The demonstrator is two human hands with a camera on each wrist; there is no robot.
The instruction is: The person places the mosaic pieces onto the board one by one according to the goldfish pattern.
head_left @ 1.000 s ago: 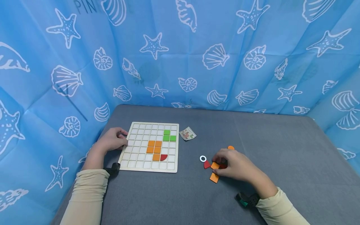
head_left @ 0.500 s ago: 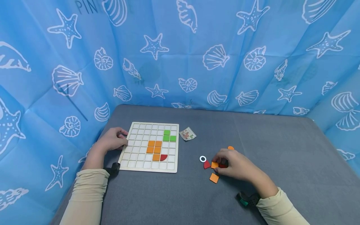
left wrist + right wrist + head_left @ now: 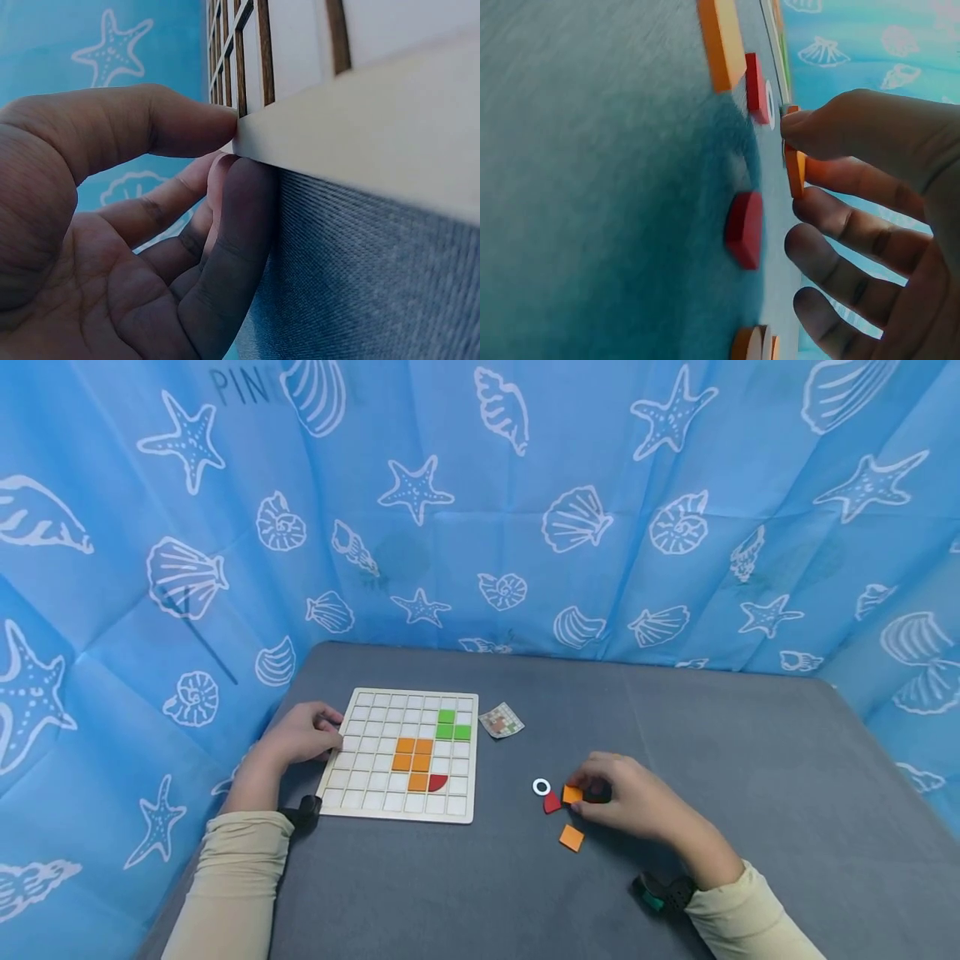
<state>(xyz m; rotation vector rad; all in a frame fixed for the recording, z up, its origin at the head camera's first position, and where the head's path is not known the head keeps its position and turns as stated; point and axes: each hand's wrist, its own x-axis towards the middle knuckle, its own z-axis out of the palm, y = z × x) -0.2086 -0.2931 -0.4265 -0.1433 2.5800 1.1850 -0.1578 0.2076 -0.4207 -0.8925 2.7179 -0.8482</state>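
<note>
In the head view my left hand (image 3: pixel 303 733) holds the left edge of a white grid board (image 3: pixel 397 816). The left wrist view has its thumb (image 3: pixel 191 129) against the board's rim and fingers below. Orange tiles (image 3: pixel 405 762), green tiles (image 3: pixel 446 731) and a red quarter-circle (image 3: pixel 437 783) sit in the grid. To the right, my right hand (image 3: pixel 630 795) pinches an orange square tile (image 3: pixel 795 174) between thumb and fingertips, tilted in the right wrist view. A second orange square tile (image 3: pixel 572 837) lies in front of it.
Beside the held tile lie a red quarter-circle piece (image 3: pixel 552 802) and a white ring (image 3: pixel 542 787). Another red piece (image 3: pixel 744 229) and several round-edged pieces (image 3: pixel 747 344) rest under the right hand. A small patterned card (image 3: pixel 502 720) lies by the board. A blue curtain (image 3: pixel 465 552) hangs behind.
The held orange tile has moved slightly away from the second orange tile, widening the gap. The orange round piece behind the right hand is now hidden. The left hand stays on the board.
</note>
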